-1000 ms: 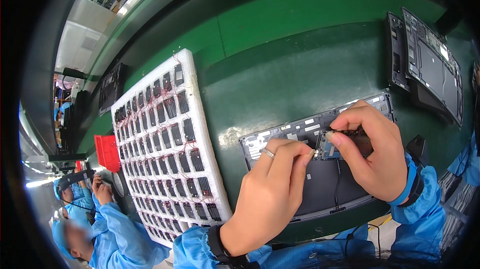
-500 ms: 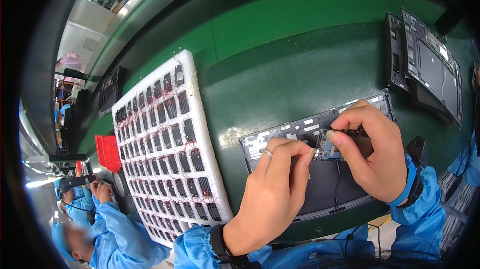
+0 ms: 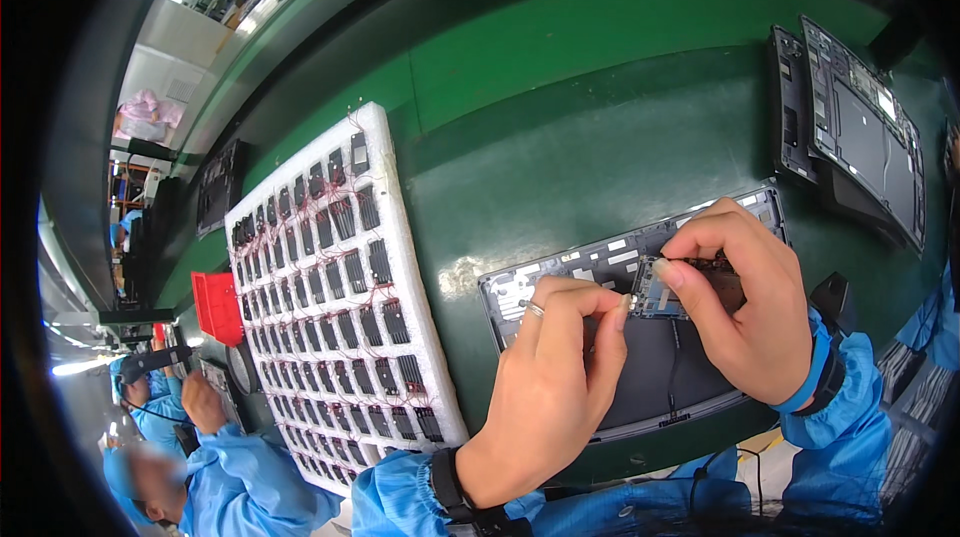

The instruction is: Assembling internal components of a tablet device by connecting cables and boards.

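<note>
A small circuit board (image 3: 657,301) is held above a dark laptop-type case panel (image 3: 640,392), which lies on the green bench. My right hand (image 3: 755,312) grips the board between thumb and fingers at its upper right part. At the board's left edge, the thumb and forefinger of my left hand (image 3: 545,392) are pinched together by a small pale end piece. Whatever sits between those left fingertips is too small to make out. The board's right part is hidden by my right hand. A thin dark cable (image 3: 675,362) runs down the panel.
Left of the panel stands a white foam tray (image 3: 408,267) holding several rows of black parts with red wires. A red bin (image 3: 214,307) is beyond it. More dark panels (image 3: 868,137) are stacked at the far right. A co-worker in blue (image 3: 235,482) sits at the left.
My left fingers have shifted slightly at the board's edge, and the thumb stands straighter. My right hand and the board have barely moved. The co-worker's hand at left has moved lower.
</note>
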`<state>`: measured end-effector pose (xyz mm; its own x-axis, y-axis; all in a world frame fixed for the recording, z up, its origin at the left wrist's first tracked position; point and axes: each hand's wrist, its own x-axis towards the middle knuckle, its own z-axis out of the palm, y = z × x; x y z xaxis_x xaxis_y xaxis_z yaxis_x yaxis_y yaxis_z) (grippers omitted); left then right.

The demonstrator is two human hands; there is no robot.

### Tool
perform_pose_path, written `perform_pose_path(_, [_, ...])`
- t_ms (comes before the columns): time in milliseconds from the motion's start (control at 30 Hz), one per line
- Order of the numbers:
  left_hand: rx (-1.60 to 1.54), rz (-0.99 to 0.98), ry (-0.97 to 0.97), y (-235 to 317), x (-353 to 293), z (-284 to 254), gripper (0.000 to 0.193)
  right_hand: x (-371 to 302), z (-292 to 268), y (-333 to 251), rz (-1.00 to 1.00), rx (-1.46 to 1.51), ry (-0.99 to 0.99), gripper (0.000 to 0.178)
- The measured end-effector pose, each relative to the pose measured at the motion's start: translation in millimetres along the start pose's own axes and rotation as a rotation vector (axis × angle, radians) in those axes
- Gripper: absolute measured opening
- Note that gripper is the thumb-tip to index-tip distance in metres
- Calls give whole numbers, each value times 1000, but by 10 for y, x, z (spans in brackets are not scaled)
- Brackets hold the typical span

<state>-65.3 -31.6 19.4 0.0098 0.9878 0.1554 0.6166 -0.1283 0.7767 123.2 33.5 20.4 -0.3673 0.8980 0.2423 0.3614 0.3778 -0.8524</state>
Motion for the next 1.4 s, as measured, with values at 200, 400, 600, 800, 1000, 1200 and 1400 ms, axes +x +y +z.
perform_pose_path(200, [-57,6,32,-43,-19,62,14,-8,18,7,-7,4,1,18])
perform_pose_path(400, [-82,-32,24,-21,-7,76,15,-26,9,5,11,18,-3,19])
perform_pose_path(600, [6,31,8,-44,11,54,17,-19,20,25,2,6,-2,19])
perform_pose_path(800, [123,60,12,-59,-1,70,22,-6,2,15,-6,-27,-13,18])
perform_pose_path(1000, [214,162,62,-110,-5,98,23,0,2,20,-15,-45,-10,18])
perform_pose_path(1200, [154,100,41,-72,-13,84,24,-6,3,-3,12,-18,-2,17])
perform_pose_path(1400, [67,100,48,-77,6,86,24,-8,13,1,7,-14,5,16])
